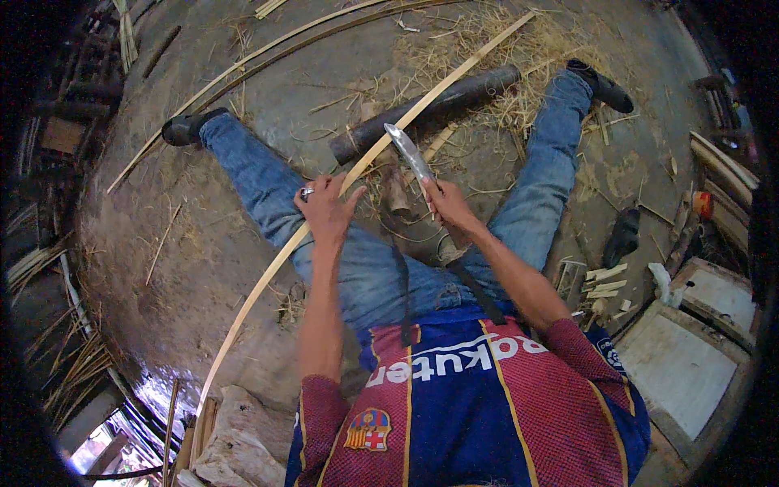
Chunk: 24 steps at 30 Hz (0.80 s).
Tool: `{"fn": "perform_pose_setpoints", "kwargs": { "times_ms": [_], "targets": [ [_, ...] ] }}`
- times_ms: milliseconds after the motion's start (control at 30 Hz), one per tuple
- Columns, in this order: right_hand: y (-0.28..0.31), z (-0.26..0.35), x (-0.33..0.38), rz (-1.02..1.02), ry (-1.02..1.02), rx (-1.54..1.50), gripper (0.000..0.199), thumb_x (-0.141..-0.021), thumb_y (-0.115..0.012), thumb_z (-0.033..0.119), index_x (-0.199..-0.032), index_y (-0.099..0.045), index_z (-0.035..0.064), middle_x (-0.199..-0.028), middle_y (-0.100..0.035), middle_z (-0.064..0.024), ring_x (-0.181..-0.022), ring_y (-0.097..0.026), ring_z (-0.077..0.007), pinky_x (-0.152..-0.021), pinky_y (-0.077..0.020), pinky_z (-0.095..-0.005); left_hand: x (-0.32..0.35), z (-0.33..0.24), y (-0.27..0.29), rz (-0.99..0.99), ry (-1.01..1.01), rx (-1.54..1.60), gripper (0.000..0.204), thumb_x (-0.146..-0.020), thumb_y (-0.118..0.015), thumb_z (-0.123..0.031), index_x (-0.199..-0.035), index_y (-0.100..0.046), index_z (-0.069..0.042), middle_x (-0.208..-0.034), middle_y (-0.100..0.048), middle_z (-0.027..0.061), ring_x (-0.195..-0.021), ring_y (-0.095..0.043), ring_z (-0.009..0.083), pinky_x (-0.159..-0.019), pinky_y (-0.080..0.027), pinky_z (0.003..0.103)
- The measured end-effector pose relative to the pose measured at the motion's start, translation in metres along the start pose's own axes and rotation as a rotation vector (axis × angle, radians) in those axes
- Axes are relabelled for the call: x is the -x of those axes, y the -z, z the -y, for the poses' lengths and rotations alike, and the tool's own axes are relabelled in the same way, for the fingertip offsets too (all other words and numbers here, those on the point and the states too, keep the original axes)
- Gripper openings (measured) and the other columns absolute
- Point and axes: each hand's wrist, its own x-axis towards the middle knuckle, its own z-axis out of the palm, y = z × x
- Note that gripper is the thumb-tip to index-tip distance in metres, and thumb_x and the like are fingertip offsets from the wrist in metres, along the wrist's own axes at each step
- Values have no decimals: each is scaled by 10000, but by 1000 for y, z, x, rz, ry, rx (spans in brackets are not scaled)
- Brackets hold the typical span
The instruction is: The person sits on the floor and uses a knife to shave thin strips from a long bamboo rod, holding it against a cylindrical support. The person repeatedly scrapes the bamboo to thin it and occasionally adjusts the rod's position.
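Note:
A long, pale, bamboo-like strip (274, 268) runs slantwise from the lower left to the far right, crossing over a dark round log (479, 88) on the floor. My left hand (326, 209) grips the strip above my left thigh, a ring on one finger. In my right hand (446, 204) is a knife (411, 154), held by its handle. Its broad metal blade points up and left, with the tip close to the strip beside the log; whether they touch I cannot tell. A short wooden stub (395, 193) stands between my legs, near the knife.
Curly shavings (495, 40) cover the floor around the log's far end. Other long strips (243, 63) curve past my left foot. At the right lie a dark shoe-like object (621, 235), wood offcuts (607, 280) and pale-topped boxes (677, 365). A whitish sack (243, 442) sits at lower left.

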Motion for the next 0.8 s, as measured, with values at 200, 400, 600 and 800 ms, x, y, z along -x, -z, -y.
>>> {"fn": "perform_pose_setpoints", "kwargs": {
  "times_ms": [200,400,600,800],
  "targets": [
    [-4,-8,-3,-43,47,43,542,-1007,-474,512,-884,-628,7,-618,-571,-72,-504,-565,-206,-500,-458,-390,-16,-31,-24,-142,-23,89,200,-804,-754,-305,-922,-734,-145,-1006,-657,44,-1092,-555,219,-1008,-287,486],
    [-1,-29,-16,-138,277,179,514,-1003,-502,520,-790,-548,55,-609,-503,-10,-502,-511,-117,-464,-421,-306,0,-25,-9,-98,199,494,114,-842,-733,-193,-884,-716,-89,-892,-668,67,-951,-606,233,-982,-367,419],
    [-4,-11,-7,-107,216,34,511,-1002,-500,508,-841,-574,29,-669,-552,-79,-585,-548,-175,-545,-433,-362,9,-8,57,-254,346,977,83,-887,-693,-78,-904,-663,-1,-903,-674,63,-842,-615,168,-781,-504,321],
    [1,8,8,-67,122,95,514,-1002,-498,491,-928,-627,-1,-741,-608,-157,-670,-600,-229,-626,-467,-404,-44,48,192,-775,199,398,122,-965,-598,-103,-996,-629,11,-991,-671,109,-924,-617,202,-850,-500,332]
  ]
}}
